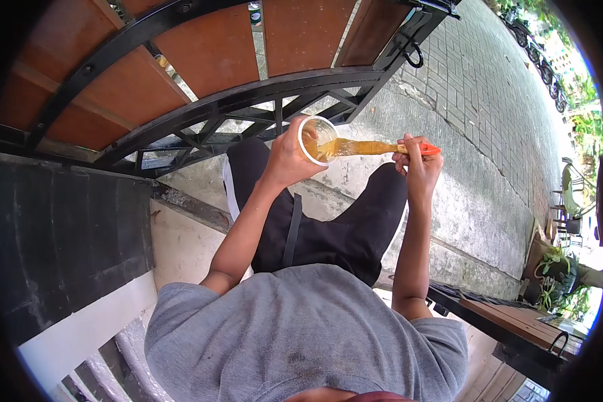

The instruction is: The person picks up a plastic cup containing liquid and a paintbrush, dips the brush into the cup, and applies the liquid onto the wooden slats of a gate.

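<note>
Fingers of the left hand (288, 158) curl around a translucent cup (323, 124), holding its outer side, with the mouth facing the head camera and amber-coloured matter inside. To the right of the cup, the fingers of the right hand (420, 171) pinch a brush (367, 147) close to its orange-red end; its amber-coated other end lies at the cup's mouth, though whether it touches the inner wall cannot be told. Beyond the cup is a black metal frame (268, 88) with brown panels (204, 50). Nearer the person than the cup is a grey shirt (308, 328); knees in dark trousers (328, 244) flank the cup.
</note>
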A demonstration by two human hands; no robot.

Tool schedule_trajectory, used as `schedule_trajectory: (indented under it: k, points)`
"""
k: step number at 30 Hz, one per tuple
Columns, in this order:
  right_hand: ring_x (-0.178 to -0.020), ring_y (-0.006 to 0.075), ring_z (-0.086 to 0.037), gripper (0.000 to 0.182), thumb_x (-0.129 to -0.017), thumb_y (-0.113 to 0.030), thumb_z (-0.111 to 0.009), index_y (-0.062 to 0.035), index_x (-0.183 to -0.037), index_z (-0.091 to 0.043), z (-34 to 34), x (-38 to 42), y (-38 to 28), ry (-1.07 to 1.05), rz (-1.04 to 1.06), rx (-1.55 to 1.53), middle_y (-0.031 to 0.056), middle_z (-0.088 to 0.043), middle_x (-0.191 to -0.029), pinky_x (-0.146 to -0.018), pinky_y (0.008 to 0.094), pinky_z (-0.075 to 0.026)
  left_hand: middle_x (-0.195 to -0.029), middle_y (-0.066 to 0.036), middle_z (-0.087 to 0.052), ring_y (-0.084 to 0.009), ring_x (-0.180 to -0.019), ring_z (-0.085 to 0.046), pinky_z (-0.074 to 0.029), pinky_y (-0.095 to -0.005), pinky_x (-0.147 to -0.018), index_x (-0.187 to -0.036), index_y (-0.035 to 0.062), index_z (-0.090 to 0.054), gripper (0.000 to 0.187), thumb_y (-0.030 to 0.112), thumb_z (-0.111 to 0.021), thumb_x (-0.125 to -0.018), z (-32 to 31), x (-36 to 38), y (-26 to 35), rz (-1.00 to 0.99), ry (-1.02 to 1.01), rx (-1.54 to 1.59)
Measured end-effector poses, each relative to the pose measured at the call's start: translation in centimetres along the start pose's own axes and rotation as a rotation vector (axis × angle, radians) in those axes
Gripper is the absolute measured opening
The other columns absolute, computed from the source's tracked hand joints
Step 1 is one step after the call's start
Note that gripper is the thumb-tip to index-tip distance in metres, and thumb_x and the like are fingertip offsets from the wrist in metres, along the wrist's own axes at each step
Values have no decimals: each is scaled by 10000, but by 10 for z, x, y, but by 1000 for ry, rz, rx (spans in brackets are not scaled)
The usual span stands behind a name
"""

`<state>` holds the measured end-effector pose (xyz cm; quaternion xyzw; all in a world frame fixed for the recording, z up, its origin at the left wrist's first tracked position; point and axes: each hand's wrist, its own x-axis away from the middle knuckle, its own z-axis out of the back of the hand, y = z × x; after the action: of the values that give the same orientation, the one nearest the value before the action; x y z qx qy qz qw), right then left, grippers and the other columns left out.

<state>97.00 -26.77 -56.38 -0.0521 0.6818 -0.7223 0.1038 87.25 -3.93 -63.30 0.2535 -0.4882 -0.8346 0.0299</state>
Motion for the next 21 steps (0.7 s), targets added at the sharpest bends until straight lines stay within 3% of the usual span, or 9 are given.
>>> schedule_trajectory:
  k: [3,6,9,10,14,21]
  points:
    - [-479,57,-517,245,-969,-161,-608,44,-838,-630,4,0,-6,-16,28,-29,90,-633,-651,-442,188,-358,-937,-104,-652,-292,-900,-688,-557,-365,-822,-1207,72,-458,797,134,-893,-542,0,-1,-2,17,12,56]
    - [-560,76,-584,195,-953,-147,-632,42,-918,-663,2,4,-19,-114,125,-21,89,-662,-713,-510,209,-438,-936,-101,-652,-285,-904,-688,-555,-369,-819,-1206,73,-452,796,132,-892,-546,2,-3,-2,17,17,102]
    - [-689,127,-659,143,-920,-101,-657,12,-1001,-690,-7,14,-41,-270,296,270,90,-689,-785,-606,238,-504,-936,-102,-652,-283,-907,-688,-554,-372,-809,-1208,74,-447,791,136,-888,-555,0,-6,2,36,41,101]
    - [-781,190,-693,180,-869,-104,-712,-32,-1033,-709,-10,14,-52,-352,553,493,90,-700,-861,-672,275,-541,-937,-103,-651,-283,-907,-688,-553,-373,-806,-1210,74,-445,789,137,-886,-559,-1,-6,4,46,53,94]
    - [-792,267,-687,230,-807,-146,-776,-38,-999,-711,-31,24,-61,-572,662,557,102,-687,-945,-697,351,-562,-946,-103,-652,-294,-897,-687,-556,-375,-785,-1220,78,-445,801,172,-895,-564,-7,-10,-2,67,62,43]
    - [-787,264,-683,181,-819,-103,-752,-30,-979,-708,-26,24,-70,-603,650,573,100,-685,-907,-676,341,-554,-943,-93,-644,-294,-876,-686,-559,-388,-751,-1205,82,-455,803,221,-908,-557,-9,-15,4,32,68,-34]
